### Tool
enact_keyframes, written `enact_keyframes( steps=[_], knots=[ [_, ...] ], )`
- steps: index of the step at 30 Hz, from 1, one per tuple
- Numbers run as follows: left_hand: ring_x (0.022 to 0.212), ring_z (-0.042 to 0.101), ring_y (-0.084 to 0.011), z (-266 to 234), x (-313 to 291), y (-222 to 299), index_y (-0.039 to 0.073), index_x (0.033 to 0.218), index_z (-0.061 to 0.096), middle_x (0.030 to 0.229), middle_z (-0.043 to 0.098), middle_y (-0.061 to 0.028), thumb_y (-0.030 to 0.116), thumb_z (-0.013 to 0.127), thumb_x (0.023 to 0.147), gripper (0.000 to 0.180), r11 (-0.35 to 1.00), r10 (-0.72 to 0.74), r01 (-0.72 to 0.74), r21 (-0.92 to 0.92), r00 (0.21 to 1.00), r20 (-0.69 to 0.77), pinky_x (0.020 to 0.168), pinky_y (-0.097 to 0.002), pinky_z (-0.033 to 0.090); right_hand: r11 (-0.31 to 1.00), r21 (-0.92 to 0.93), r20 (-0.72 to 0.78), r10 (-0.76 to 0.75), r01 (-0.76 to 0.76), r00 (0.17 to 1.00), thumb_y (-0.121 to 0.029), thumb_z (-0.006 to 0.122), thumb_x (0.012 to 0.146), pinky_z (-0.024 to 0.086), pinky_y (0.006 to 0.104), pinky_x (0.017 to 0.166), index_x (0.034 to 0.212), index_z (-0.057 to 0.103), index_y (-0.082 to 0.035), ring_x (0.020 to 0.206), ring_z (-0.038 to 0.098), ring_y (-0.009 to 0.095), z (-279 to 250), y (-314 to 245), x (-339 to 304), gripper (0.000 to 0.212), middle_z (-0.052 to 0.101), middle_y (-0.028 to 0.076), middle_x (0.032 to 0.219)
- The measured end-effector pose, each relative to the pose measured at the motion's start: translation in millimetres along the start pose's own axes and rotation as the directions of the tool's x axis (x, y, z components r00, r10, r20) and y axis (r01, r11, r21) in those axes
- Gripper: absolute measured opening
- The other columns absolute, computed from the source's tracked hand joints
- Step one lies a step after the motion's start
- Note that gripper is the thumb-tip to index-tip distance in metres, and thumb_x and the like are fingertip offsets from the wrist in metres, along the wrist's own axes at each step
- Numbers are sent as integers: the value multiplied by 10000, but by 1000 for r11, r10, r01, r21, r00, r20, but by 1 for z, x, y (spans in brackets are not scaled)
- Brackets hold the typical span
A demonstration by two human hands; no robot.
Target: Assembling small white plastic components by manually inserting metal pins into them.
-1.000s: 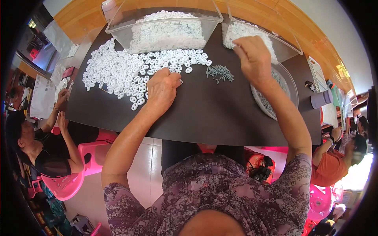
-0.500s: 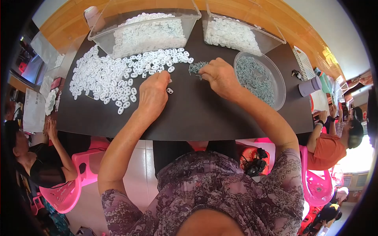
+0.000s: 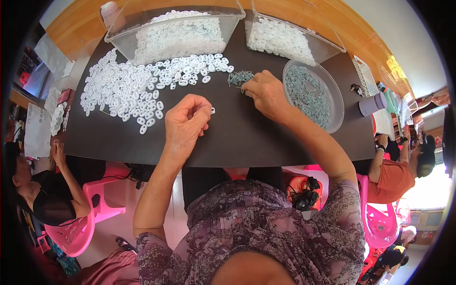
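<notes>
On the left of the dark table (image 3: 228, 137), a wide spread of white two-holed pieces (image 3: 118, 85) is laid out loose, probably so that single ones can be picked without digging. Behind it, a clear bin (image 3: 123, 46) is heaped with similar pieces and set back, it seems, so that the bulk is kept out of the arms' way. The left hand (image 3: 186, 118) is held in front of the spread; its fingers are curled narrow, and whether anything is gripped inside cannot be told. Just beside them, between the two hands, one white piece (image 3: 213, 110) is seen; whether it is touched is unclear. Further right, a small heap of grey screws (image 3: 240, 77) is kept apart from the white pieces, likely against mixing. At its near edge the right hand (image 3: 267, 94) is held low, thumb and fingers drawn together; whether a screw is pinched is hidden. Beside that hand, more screws are held in a round tub (image 3: 337, 104), presumably stopped from scattering by its wall.
</notes>
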State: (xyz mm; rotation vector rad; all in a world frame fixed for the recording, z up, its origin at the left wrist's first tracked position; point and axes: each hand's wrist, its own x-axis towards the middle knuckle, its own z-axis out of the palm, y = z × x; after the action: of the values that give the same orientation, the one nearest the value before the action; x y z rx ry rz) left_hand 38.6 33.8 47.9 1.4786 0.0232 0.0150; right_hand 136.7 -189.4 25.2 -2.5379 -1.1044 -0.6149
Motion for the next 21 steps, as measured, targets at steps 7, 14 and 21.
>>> enact_keyframes(
  steps=[7,14,21],
  knots=[
    [568,522,-51,4,-15,-11,17,852,585,718,575,-20,100,570,875,87,986,-73,73,-149,997,6,477,-177,409,1000,9,-33,19,-19,999,-8,664,675,431,359,639,838,662,-94,737,512,256,3,-5,0,184,533,74,740],
    [560,548,-87,9,-22,-15,1,846,584,733,609,-69,92,571,878,98,977,-55,53,-206,998,-5,484,-210,441,1000,0,13,-27,27,1000,17,640,659,425,350,637,813,647,-81,745,504,252,0,2,-5,183,530,65,751],
    [549,545,-91,14,-25,-19,-4,842,575,735,607,-73,88,566,880,100,945,-100,90,-314,995,-18,476,-211,435,996,-38,8,-76,76,997,23,632,669,426,354,637,780,624,-65,745,505,256,-1,2,-4,142,537,68,749]
  ],
)
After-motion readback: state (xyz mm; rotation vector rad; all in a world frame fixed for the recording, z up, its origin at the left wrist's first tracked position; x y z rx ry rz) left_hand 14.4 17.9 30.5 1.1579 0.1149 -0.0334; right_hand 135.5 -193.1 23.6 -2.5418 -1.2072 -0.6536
